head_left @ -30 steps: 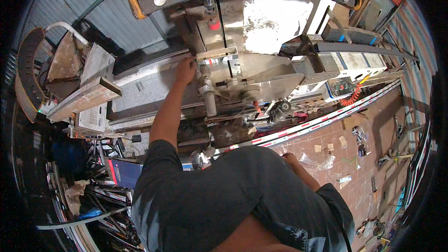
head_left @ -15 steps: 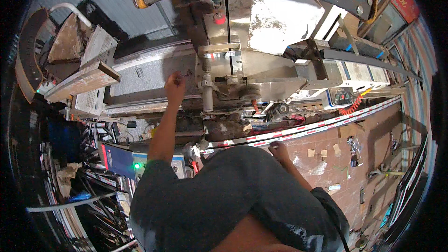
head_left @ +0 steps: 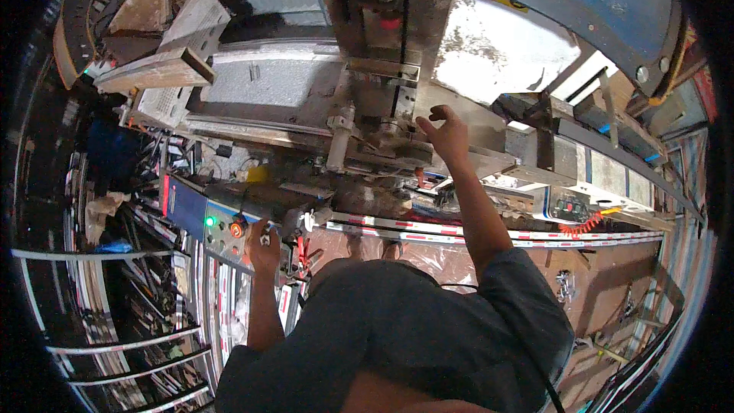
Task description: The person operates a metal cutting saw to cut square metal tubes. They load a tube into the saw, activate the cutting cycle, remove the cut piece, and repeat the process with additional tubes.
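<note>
My left hand [head_left: 264,248] rests low against a blue control panel [head_left: 191,210] that carries a lit green lamp [head_left: 209,221] and a red button [head_left: 238,227]. Its fingers are curled at the panel's edge, and whether they grip anything is hidden. My right hand [head_left: 443,134] is raised to the grey metal mechanism [head_left: 382,118] in the middle of the machine, fingers spread and bent, holding nothing. A vertical shaft [head_left: 339,138] stands just left of it.
A big blue curved frame [head_left: 535,0] arches overhead. Wooden beams [head_left: 157,73] jut out at upper left. A red-and-white striped rail [head_left: 489,233] runs right above a brown floor [head_left: 604,275]. Metal racks [head_left: 122,336] crowd the lower left.
My left hand has dropped from the machine's mechanism down to the control panel. My right hand has risen from near the striped rail up to the mechanism.
</note>
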Demonstrator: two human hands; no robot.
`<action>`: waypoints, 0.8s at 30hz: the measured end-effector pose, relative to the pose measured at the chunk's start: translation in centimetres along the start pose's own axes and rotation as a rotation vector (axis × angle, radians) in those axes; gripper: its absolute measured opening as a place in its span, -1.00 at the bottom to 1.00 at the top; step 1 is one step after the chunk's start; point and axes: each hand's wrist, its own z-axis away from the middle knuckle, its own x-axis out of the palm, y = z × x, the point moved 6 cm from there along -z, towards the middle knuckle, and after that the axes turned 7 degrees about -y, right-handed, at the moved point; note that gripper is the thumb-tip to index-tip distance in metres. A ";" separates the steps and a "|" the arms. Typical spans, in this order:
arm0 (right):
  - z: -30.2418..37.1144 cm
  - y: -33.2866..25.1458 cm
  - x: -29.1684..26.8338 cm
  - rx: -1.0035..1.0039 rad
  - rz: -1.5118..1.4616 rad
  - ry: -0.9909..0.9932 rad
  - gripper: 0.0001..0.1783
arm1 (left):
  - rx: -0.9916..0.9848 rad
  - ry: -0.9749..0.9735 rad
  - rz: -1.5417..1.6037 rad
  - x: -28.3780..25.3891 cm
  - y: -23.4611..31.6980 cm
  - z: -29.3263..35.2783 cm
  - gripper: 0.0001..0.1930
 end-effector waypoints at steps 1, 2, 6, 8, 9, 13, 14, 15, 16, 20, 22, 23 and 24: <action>-0.9 -0.5 0.4 -0.067 0.075 0.026 -0.54 | -0.012 0.019 -0.044 -1.0 -0.1 1.8 -0.66; -1.6 -0.9 0.9 -0.136 0.149 0.049 -0.54 | -0.017 0.079 -0.022 -2.1 -1.2 4.3 -0.65; -3.9 -1.6 1.9 -0.143 0.103 -0.003 -0.58 | -0.186 0.264 -0.021 -6.4 -7.0 13.5 -0.62; -3.7 -1.6 1.9 -0.167 0.018 -0.002 -0.61 | -0.440 0.361 0.085 -7.4 -9.6 18.0 -0.67; -3.8 -1.7 1.8 -0.213 -0.017 0.032 -0.63 | -0.462 0.441 0.157 -8.1 -11.3 20.1 -0.71; -5.9 0.5 2.6 -0.152 -0.098 0.182 -0.67 | -0.642 0.093 -0.430 -7.9 -13.9 25.1 -0.74; -6.4 1.2 3.5 -0.026 -0.177 0.187 -0.63 | -0.742 0.005 -0.442 -7.5 -15.2 28.1 -0.73; -6.6 0.8 4.7 0.016 -0.259 0.159 -0.60 | -0.816 -0.097 -0.464 -7.1 -18.7 32.8 -0.72; -7.0 2.4 4.8 0.069 -0.320 0.171 -0.58 | -0.866 -0.256 -0.561 -6.4 -19.1 33.3 -0.70; -7.3 1.7 5.6 0.123 -0.136 0.310 -0.45 | -0.833 -0.447 -0.331 -4.3 -19.9 37.1 -0.60; -6.9 -0.3 5.6 0.081 -0.055 0.325 -0.44 | -0.820 -0.519 -0.196 -3.1 -21.6 37.6 -0.61; -6.8 -1.1 5.6 0.078 -0.024 0.316 -0.43 | -0.808 -0.581 -0.145 -2.3 -22.5 37.6 -0.61; -6.7 -1.9 5.6 0.076 0.009 0.308 -0.43 | -0.793 -0.644 -0.093 -1.4 -23.1 38.0 -0.60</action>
